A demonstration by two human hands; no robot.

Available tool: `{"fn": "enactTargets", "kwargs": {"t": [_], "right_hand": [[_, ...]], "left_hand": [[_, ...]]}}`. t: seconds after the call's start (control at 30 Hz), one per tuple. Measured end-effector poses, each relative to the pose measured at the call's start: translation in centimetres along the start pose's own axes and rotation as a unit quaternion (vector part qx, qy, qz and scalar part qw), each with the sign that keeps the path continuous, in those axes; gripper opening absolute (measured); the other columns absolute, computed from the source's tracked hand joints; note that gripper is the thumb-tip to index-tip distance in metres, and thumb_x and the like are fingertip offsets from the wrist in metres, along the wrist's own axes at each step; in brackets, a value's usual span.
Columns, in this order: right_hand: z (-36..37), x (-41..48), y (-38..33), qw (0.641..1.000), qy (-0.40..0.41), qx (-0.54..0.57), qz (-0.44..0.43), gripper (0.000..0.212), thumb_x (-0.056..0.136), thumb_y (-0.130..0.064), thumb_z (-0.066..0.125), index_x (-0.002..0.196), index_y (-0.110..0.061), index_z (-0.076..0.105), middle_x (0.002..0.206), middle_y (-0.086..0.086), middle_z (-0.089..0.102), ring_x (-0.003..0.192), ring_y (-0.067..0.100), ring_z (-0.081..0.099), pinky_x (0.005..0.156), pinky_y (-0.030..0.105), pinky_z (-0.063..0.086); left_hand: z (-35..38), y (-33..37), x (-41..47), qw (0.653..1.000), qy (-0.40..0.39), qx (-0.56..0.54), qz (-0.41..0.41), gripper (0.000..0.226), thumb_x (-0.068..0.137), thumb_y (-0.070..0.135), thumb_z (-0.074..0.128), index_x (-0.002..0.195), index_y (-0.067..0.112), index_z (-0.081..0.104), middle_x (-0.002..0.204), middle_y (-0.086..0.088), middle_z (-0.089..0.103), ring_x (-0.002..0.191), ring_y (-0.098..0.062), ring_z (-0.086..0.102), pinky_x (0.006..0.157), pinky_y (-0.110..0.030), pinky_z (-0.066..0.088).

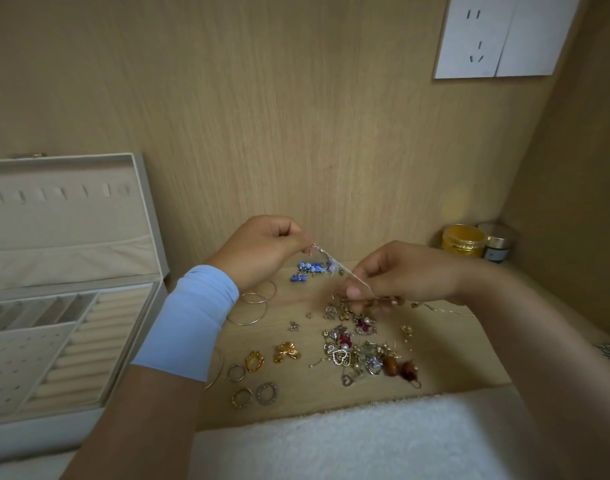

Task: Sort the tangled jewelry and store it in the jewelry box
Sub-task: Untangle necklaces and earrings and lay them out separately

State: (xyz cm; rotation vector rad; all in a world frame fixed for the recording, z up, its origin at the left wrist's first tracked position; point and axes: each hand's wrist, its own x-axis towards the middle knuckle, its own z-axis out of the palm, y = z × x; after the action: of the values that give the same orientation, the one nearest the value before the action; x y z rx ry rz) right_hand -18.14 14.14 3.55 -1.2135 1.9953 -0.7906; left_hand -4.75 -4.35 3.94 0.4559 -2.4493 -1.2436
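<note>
The left hand [262,251] is up above the tabletop [452,351]. Its fingers are curled, and they pinch one end of a thin chain [343,268]. The right hand [400,275] is a little lower and pinches the same chain between thumb and fingers. The chain runs tight and slanted from one hand to the other. More chain seems to trail out from under the right hand onto the tabletop. A light blue sleeve [189,320] covers the left wrist.

Just under the right hand lies a pile of jewelry [359,351] with shiny hearts, red stones and brown beads all mixed up. Some blue beads [307,270] lie behind the chain, near the wall. Thin hoops [255,303] lie beside the left wrist. A gold bow [286,351] and four rings [253,361] lie apart from the pile, nearer the left arm.

The jewelry box [71,306] sits at the left with its lid standing up. Inside it are soft rolls, small slots and a flat part with little holes.

A white towel [348,438] lies at the near edge. A gold jar [464,240] and a small jar [497,244] stand in the far right corner. A white socket plate [504,32] is on the wall.
</note>
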Motion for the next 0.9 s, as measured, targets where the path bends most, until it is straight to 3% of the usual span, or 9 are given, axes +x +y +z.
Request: {"fn": "enactTargets", "kwargs": {"t": [0.07,0.13,0.3,0.4,0.53,0.6,0.67,0.77,0.9], "right_hand": [[-0.6,-0.3,0.4,0.999,-0.014,-0.018,0.026,0.016,0.096,-0.033,0.064,0.098,-0.021,0.075,0.091,0.001,0.077,0.064,0.014,0.053,0.06,0.023,0.041],[-1.0,-0.6,0.7,0.998,-0.018,-0.036,0.052,0.019,0.099,-0.032,0.06,0.1,-0.021,0.075,0.09,0.003,0.077,0.065,0.018,0.052,0.061,0.025,0.042],[-1.6,-0.8,1.4,0.994,-0.032,-0.048,0.088,0.038,0.1,-0.04,0.056,0.099,-0.006,0.073,0.077,0.005,0.071,0.056,0.015,0.051,0.062,0.029,0.044],[-1.8,-1.0,1.7,0.993,-0.054,-0.034,0.103,0.026,0.091,-0.034,0.07,0.093,-0.008,0.073,0.079,0.006,0.068,0.066,0.019,0.061,0.059,0.03,0.051],[-1.8,-1.4,1.7,0.988,-0.09,-0.023,0.122,0.018,0.088,-0.017,0.076,0.104,-0.01,0.075,0.097,0.01,0.076,0.095,0.028,0.073,0.052,0.031,0.058],[-2.0,-1.6,1.4,0.986,-0.111,-0.021,0.121,0.022,0.088,-0.012,0.075,0.11,-0.013,0.074,0.099,0.004,0.077,0.095,0.022,0.074,0.052,0.031,0.059],[-2.2,-1.9,1.1,0.986,-0.113,-0.03,0.121,0.027,0.088,-0.011,0.074,0.114,-0.019,0.073,0.103,0.002,0.077,0.095,0.018,0.074,0.051,0.031,0.059],[-2.3,-1.9,0.6,0.992,-0.06,-0.044,0.102,0.023,0.09,-0.014,0.072,0.112,-0.021,0.075,0.104,0.003,0.077,0.093,0.018,0.075,0.05,0.029,0.057],[-1.4,-0.8,0.2,0.998,0.066,-0.006,0.014,0.014,0.094,-0.021,0.068,0.108,-0.02,0.072,0.094,0.001,0.078,0.084,0.018,0.076,0.047,0.025,0.045]], "left_hand": [[0.2,-0.3,0.0,0.999,-0.023,0.037,-0.004,0.017,0.09,0.028,0.069,0.082,0.013,0.074,0.06,0.011,0.066,0.054,0.003,0.055,0.063,-0.019,0.043],[0.5,-0.7,0.0,0.995,-0.062,0.072,-0.014,0.015,0.085,0.035,0.075,0.083,0.019,0.076,0.083,-0.004,0.073,0.072,-0.012,0.065,0.079,-0.035,0.052],[1.5,-1.0,0.2,0.992,-0.081,0.101,-0.003,0.01,0.09,0.033,0.069,0.085,0.027,0.075,0.064,0.025,0.062,0.064,0.01,0.054,0.065,-0.012,0.037],[1.7,-0.9,0.2,0.991,-0.099,0.087,0.001,0.014,0.093,0.026,0.066,0.082,0.032,0.072,0.057,0.033,0.059,0.059,0.015,0.053,0.061,-0.006,0.035],[2.5,-0.9,0.0,0.988,-0.115,0.098,0.009,0.017,0.093,0.026,0.066,0.079,0.034,0.071,0.067,0.025,0.065,0.067,0.011,0.057,0.068,-0.01,0.04],[2.8,-1.1,0.0,0.99,-0.108,0.088,0.01,0.018,0.092,0.028,0.067,0.077,0.036,0.072,0.084,0.01,0.072,0.081,-0.002,0.063,0.079,-0.021,0.047],[3.1,-1.1,0.1,0.991,-0.109,0.074,0.016,0.019,0.093,0.027,0.066,0.077,0.035,0.072,0.081,0.011,0.072,0.077,0.002,0.06,0.077,-0.02,0.045],[3.2,-0.8,0.1,0.991,-0.112,0.058,0.033,0.014,0.095,0.022,0.063,0.085,0.027,0.073,0.06,0.031,0.06,0.06,0.015,0.053,0.063,-0.008,0.036],[3.4,-0.7,0.1,0.994,-0.092,0.028,0.058,0.015,0.095,0.019,0.063,0.086,0.026,0.073,0.058,0.028,0.058,0.058,0.012,0.051,0.061,-0.005,0.036]]}}
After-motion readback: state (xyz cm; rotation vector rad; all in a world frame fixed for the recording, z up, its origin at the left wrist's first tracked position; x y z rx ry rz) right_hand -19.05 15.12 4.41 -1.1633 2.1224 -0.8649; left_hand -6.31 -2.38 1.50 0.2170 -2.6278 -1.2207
